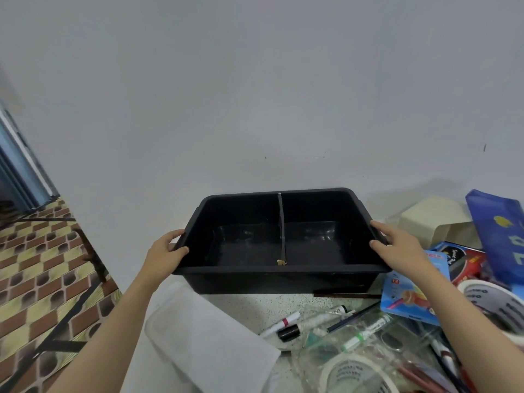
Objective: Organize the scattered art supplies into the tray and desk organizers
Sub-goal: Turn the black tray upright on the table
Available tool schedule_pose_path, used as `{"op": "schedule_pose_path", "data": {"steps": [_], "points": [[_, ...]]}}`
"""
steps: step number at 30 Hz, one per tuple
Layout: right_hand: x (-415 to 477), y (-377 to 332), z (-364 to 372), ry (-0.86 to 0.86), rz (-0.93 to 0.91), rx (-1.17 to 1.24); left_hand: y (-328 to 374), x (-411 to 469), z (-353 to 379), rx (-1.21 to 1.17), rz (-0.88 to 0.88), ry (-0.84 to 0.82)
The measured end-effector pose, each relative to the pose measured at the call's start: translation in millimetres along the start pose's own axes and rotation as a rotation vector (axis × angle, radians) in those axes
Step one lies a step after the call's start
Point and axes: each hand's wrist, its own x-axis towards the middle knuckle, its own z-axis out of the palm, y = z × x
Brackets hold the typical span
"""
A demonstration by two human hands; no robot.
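Head view shows the black tray [280,269] straight ahead, near the wall, at the back of the tabletop [249,304]. Its long side runs from left to right. The left hand [167,251] grips the left end and the right hand [397,248] grips the right end, with fingers curled over the rim. The markers [283,321] and tape roll [354,373] lie in front of the tray, more to the right. The right hand looks nearer to them.

Head cam (wide-angle) looks fwd/down, close over tray [280,269].
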Motion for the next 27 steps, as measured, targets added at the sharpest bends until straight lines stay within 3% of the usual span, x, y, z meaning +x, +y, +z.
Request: {"op": "schedule_pose_path", "data": {"steps": [8,11,16,27], "points": [[-6,4,-3,-0.016,-0.01,-0.026,-2,-5,4,-0.002,-0.028,0.016],[-5,-1,-2,-0.044,-0.018,-0.023,3,-6,2,0.166,0.011,0.058],[-12,7,-25,-0.088,0.012,0.167,29,-25,12,0.4,0.185,0.126],[-76,72,-91,0.053,-0.08,0.011,91,-169,93,0.104,0.673,-0.036]]}}
